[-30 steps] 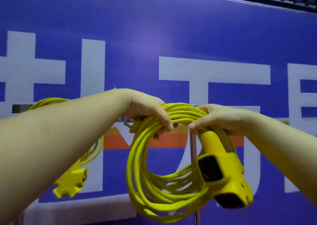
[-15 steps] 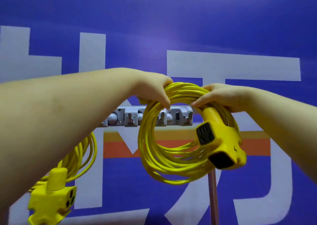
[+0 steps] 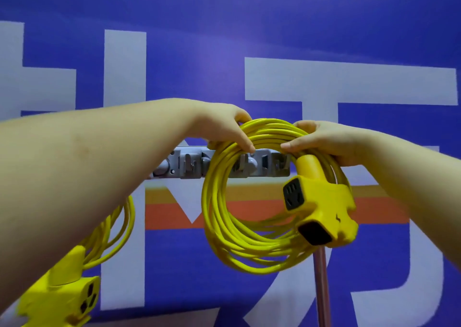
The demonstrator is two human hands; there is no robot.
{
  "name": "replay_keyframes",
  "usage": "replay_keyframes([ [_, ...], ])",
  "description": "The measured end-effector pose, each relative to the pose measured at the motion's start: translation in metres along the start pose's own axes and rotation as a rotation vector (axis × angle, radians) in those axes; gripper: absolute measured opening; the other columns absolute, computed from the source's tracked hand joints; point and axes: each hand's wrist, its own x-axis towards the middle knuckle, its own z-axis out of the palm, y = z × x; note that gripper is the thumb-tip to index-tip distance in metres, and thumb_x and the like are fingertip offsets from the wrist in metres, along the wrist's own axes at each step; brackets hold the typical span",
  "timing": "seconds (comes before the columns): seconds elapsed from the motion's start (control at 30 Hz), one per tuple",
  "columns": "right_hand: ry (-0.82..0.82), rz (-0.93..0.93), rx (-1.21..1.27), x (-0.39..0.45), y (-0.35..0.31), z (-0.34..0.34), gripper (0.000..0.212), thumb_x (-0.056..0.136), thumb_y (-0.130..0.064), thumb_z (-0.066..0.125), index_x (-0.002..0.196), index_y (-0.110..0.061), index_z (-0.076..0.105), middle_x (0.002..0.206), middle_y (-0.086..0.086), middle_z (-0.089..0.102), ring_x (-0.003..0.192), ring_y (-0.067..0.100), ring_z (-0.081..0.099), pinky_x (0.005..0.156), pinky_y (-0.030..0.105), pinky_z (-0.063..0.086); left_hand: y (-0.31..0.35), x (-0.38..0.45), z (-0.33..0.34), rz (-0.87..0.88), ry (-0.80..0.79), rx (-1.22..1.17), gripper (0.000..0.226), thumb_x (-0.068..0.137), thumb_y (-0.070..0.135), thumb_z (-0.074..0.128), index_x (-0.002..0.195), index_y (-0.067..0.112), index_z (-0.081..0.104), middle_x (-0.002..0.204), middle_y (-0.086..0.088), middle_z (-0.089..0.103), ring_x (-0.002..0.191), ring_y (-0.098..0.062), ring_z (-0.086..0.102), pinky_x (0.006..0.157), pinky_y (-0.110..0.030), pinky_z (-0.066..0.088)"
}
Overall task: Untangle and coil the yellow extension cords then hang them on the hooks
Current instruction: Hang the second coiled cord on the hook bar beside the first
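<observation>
A coiled yellow extension cord hangs in front of the grey hook rail on the blue wall. My left hand grips the top of the coil from the left, and my right hand grips it from the right, just above the cord's yellow socket block. The coil's top sits level with the rail and hides part of it. A second coiled yellow cord with its socket block hangs at the lower left, partly hidden behind my left forearm.
The blue wall banner with large white characters fills the background. A thin metal pole stands upright below the held socket block. An orange and yellow stripe crosses the banner under the rail.
Both hands have raised the coil from below the rail up to its level. The view has tilted so the hook rail and the second cord's socket show lower left.
</observation>
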Motion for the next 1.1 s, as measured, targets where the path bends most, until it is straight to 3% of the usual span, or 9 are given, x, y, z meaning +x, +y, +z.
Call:
replay_keyframes([
  [0.17,0.103,-0.049,-0.039,-0.002,0.004,0.001,0.059,0.059,-0.038,0.072,0.112,-0.023,0.054,0.106,0.009,0.065,0.093,0.03,0.066,0.079,0.039,0.057,-0.005,-0.001,0.004,0.014,0.0,-0.07,0.038,0.078,0.034,0.071,0.112,0.025,0.055,0.102,-0.001,0.064,0.094,-0.023,0.064,0.077,-0.034,0.055],
  [0.33,0.109,-0.072,0.125,-0.005,0.022,0.015,0.05,0.062,-0.039,0.069,0.108,-0.022,0.057,0.101,0.009,0.067,0.085,0.024,0.068,0.069,0.033,0.057,-0.011,-0.004,0.009,0.025,0.017,-0.119,0.037,0.079,0.039,0.069,0.111,0.029,0.054,0.101,0.007,0.063,0.093,-0.012,0.061,0.073,-0.023,0.052],
  [0.5,0.145,-0.084,0.224,-0.009,0.034,0.023,0.046,0.066,-0.042,0.063,0.107,-0.022,0.057,0.102,0.008,0.066,0.089,0.023,0.065,0.069,0.031,0.054,-0.012,-0.016,0.014,0.048,0.048,-0.161,0.036,0.081,0.046,0.063,0.113,0.031,0.056,0.102,0.009,0.062,0.089,-0.005,0.058,0.07,-0.015,0.047],
  [0.6,0.202,-0.073,0.294,-0.013,0.041,0.031,0.049,0.067,-0.046,0.061,0.109,-0.021,0.058,0.106,0.011,0.065,0.09,0.023,0.064,0.069,0.031,0.054,-0.011,-0.025,0.024,0.082,0.115,-0.141,0.041,0.086,0.048,0.054,0.123,0.03,0.056,0.112,0.007,0.063,0.097,-0.008,0.059,0.076,-0.018,0.045],
  [0.73,0.359,-0.076,0.29,-0.021,0.041,0.045,0.061,0.069,-0.054,0.057,0.12,-0.02,0.057,0.109,0.009,0.066,0.097,0.026,0.064,0.075,0.035,0.054,-0.011,-0.032,0.037,0.074,0.24,0.203,0.053,0.094,0.054,0.032,0.144,0.035,0.029,0.133,0.001,0.055,0.122,-0.022,0.049,0.092,-0.034,0.04],
  [0.8,0.406,-0.067,0.2,-0.024,0.038,0.05,0.056,0.08,-0.055,0.051,0.127,-0.023,0.053,0.116,0.006,0.062,0.106,0.026,0.06,0.083,0.038,0.052,-0.009,-0.033,0.039,0.045,0.242,0.376,0.055,0.098,0.049,0.02,0.149,0.031,0.011,0.134,-0.008,0.053,0.123,-0.029,0.047,0.094,-0.038,0.038],
  [0.9,0.424,-0.093,0.059,-0.028,0.028,0.055,0.053,0.092,-0.049,0.041,0.142,-0.031,0.037,0.139,0.003,0.048,0.126,0.025,0.047,0.101,0.042,0.043,-0.01,-0.039,0.036,-0.012,0.16,0.331,0.054,0.101,0.042,0.018,0.15,0.026,0.001,0.146,-0.009,0.041,0.132,-0.03,0.038,0.103,-0.039,0.033],
  [1.0,0.429,-0.175,-0.08,-0.03,0.014,0.059,0.049,0.099,-0.039,0.035,0.146,-0.036,0.023,0.149,-0.001,0.035,0.137,0.022,0.034,0.107,0.038,0.033,-0.012,-0.048,0.029,-0.001,0.168,0.113,0.053,0.1,0.039,0.031,0.149,0.025,0.017,0.152,-0.001,0.031,0.137,-0.022,0.033,0.109,-0.035,0.028],
  [1.1,0.43,-0.22,-0.135,-0.029,0.007,0.06,0.048,0.1,-0.036,0.034,0.146,-0.039,0.022,0.149,0.0,0.036,0.134,0.022,0.037,0.108,0.041,0.038,-0.019,-0.055,0.028,0.055,0.361,-0.004,0.045,0.091,0.039,0.054,0.135,0.028,0.046,0.127,0.001,0.057,0.106,-0.016,0.058,0.093,-0.034,0.048],
])
